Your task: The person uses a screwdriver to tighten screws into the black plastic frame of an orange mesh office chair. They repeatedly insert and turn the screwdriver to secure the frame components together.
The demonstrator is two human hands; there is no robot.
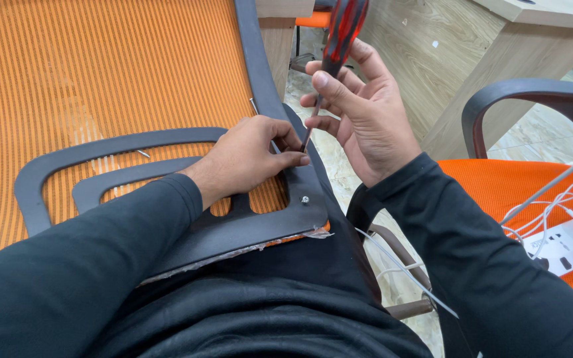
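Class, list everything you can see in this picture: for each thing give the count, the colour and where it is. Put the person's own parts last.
chair back: one, orange mesh in a dark grey frame, lying across the person's lap, left and centre
lumbar bracket: one, dark grey, on the mesh
screw: one, silver, in the frame's lower corner
screwdriver: one, red and black handle, top centre, tip down at the frame
second chair: one, orange seat with dark armrest, right
power strip: one, white, on the second chair's seat, with white cables
desk: one, light wood, top right
left hand: one, dark sleeve, fingers at the screwdriver tip
right hand: one, dark sleeve, gripping the screwdriver
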